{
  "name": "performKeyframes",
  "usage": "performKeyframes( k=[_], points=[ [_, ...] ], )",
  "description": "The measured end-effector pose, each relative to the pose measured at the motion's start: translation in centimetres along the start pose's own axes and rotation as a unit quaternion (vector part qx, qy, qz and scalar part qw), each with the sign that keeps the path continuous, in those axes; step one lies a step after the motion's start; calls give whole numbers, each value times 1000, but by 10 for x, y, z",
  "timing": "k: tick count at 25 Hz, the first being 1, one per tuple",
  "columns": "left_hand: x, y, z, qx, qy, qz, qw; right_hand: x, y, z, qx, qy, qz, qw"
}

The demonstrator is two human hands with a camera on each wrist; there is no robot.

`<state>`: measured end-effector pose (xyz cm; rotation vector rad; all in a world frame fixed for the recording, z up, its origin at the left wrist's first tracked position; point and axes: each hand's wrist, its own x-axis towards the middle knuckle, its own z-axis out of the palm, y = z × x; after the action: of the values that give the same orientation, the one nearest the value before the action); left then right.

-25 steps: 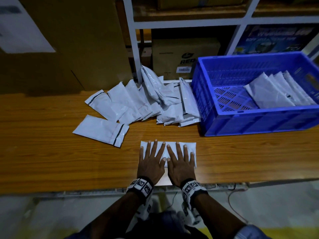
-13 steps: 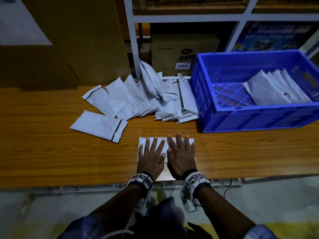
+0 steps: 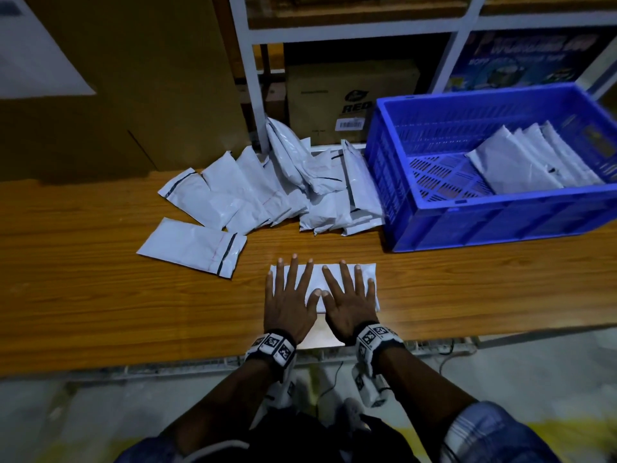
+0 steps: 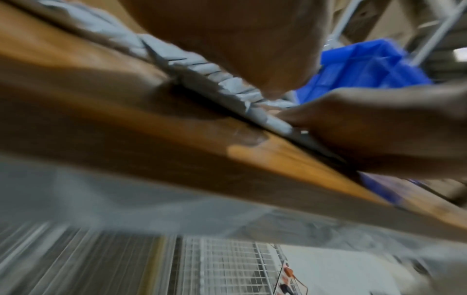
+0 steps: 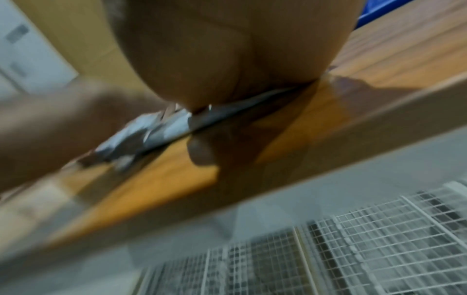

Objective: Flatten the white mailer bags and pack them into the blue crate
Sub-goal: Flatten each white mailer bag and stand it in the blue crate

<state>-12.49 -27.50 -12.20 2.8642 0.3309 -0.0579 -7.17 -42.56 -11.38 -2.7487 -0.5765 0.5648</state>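
A white mailer bag lies flat near the front edge of the wooden table. My left hand and right hand press down on it side by side, fingers straight and spread. Both wrist views are blurred and show a palm on the grey-white bag. The blue crate stands at the right with several flat mailers leaning against its right side. A loose pile of mailers sits behind my hands, and one single mailer lies to the left.
Cardboard boxes and a white metal shelf frame stand behind the table. A brown carton sits on the low shelf beyond the pile. A wire rack shows below the table edge.
Both hands stay flat on the mailer and have slid slightly over it, the fingers spreading wider. The pile and crate have not moved.
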Motion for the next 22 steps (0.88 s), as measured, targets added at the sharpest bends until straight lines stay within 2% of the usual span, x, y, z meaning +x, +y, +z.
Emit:
performKeyframes(
  k=[5, 9, 14, 19, 22],
  points=[
    [3, -12, 11, -32, -36, -9, 999, 0, 5, -15, 14, -47, -24, 999],
    [3, -11, 10, -22, -26, -13, 999, -2, -1, -23, 23, 40, -8, 999],
    [-1, -13, 12, -17, -22, 4, 1000, -5, -6, 5, -10, 34, -23, 999],
    [-7, -6, 7, 20, -13, 50, 998, -1, -4, 1, -11, 40, -20, 999],
    [-8, -3, 9, 10, -41, 28, 999, 2, -4, 0, -11, 22, -20, 999]
  ],
)
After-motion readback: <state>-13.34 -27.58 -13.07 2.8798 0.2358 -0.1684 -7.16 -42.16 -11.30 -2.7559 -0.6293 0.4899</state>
